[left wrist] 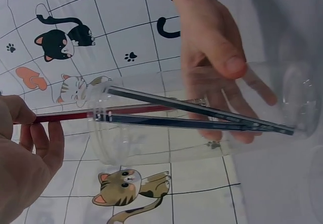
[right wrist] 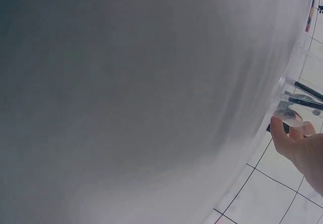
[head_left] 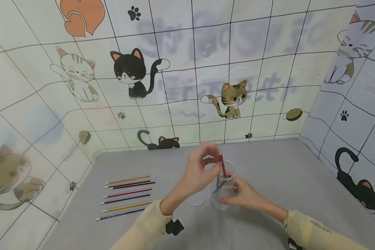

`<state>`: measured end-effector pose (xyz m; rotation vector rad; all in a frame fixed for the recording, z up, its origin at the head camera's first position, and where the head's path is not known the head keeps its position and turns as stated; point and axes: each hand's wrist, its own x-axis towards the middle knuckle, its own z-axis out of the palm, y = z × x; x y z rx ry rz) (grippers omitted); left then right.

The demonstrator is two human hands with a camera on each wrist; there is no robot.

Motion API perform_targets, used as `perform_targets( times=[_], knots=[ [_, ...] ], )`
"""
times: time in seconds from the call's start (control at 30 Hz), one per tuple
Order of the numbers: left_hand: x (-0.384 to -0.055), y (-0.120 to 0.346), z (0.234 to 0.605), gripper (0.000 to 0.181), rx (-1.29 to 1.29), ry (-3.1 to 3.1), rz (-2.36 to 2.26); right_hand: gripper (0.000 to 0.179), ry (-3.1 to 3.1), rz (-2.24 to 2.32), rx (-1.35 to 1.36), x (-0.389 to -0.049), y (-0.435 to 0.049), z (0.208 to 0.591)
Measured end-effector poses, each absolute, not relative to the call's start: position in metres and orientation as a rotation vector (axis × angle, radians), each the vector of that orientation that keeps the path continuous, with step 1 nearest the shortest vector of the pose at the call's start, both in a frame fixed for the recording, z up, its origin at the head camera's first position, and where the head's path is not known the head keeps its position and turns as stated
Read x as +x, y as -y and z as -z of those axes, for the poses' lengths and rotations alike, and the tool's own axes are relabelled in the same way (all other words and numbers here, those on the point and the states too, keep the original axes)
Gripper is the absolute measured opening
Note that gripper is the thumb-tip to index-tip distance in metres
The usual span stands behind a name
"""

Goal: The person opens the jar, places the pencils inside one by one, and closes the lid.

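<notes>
Tabletop below, the left hand pinches a red pencil in a jar that might tip if the right hand's grip slackened.

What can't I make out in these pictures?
- Head view: right end of the nearest slender dark pencil, hidden by the cream left sleeve.
- Head view: faint purple wall lettering, blurred.
- Left wrist view: fine print on the two dark pencils inside the clear plastic jar, blurred.
- Right wrist view: jar, cut off by right edge.
</notes>
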<state>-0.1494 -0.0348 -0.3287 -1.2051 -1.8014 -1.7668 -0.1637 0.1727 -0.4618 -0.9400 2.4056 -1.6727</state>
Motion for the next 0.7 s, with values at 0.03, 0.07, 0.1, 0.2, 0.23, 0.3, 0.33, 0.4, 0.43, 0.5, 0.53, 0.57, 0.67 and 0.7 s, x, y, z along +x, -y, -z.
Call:
perform_targets(
  times=[0.03, 0.07, 0.1, 0.2, 0.23, 0.3, 0.33, 0.4, 0.43, 0.5, 0.53, 0.57, 0.67, 0.7],
  knots=[
    [-0.149, 0.035, 0.332, 0.031, -1.206, 1.799, 1.765, 0.073, -2.401, 1.67, -0.945, -0.164, -0.173, 0.462],
    [-0.148, 0.035, 0.334, 0.032, -1.204, 1.798, 1.766, 0.075, -2.398, 1.671, -0.95, -0.164, -0.173, 0.462],
    [-0.148, 0.035, 0.336, 0.032, -1.204, 1.797, 1.766, 0.076, -2.393, 1.672, -0.95, -0.164, -0.173, 0.462],
    [-0.147, 0.036, 0.342, 0.033, -1.21, 1.799, 1.747, 0.078, -2.382, 1.677, -0.966, -0.164, -0.173, 0.462],
    [-0.147, 0.037, 0.344, 0.033, -1.214, 1.799, 1.736, 0.078, -2.382, 1.679, -0.971, -0.164, -0.173, 0.462],
    [-0.147, 0.038, 0.348, 0.033, -1.23, 1.799, 1.707, 0.078, -2.382, 1.681, -0.98, -0.164, -0.173, 0.462],
    [-0.146, 0.039, 0.349, 0.034, -1.24, 1.797, 1.689, 0.078, -2.384, 1.681, -0.983, -0.164, -0.174, 0.463],
    [-0.145, 0.04, 0.352, 0.033, -1.256, 1.796, 1.669, 0.078, -2.39, 1.678, -0.99, -0.164, -0.174, 0.463],
    [-0.145, 0.041, 0.354, 0.033, -1.263, 1.796, 1.66, 0.078, -2.392, 1.677, -0.99, -0.164, -0.174, 0.463],
    [-0.144, 0.041, 0.356, 0.033, -1.268, 1.798, 1.65, 0.077, -2.397, 1.678, -0.991, -0.164, -0.174, 0.464],
    [-0.143, 0.042, 0.358, 0.033, -1.27, 1.798, 1.643, 0.077, -2.4, 1.678, -0.989, -0.164, -0.174, 0.464],
    [-0.143, 0.042, 0.359, 0.034, -1.271, 1.797, 1.638, 0.076, -2.402, 1.679, -0.988, -0.164, -0.173, 0.464],
    [-0.143, 0.044, 0.363, 0.035, -1.286, 1.787, 1.592, 0.075, -2.401, 1.684, -0.983, -0.163, -0.173, 0.464],
    [-0.143, 0.045, 0.365, 0.036, -1.294, 1.782, 1.568, 0.075, -2.401, 1.684, -0.979, -0.163, -0.173, 0.464]
  ],
)
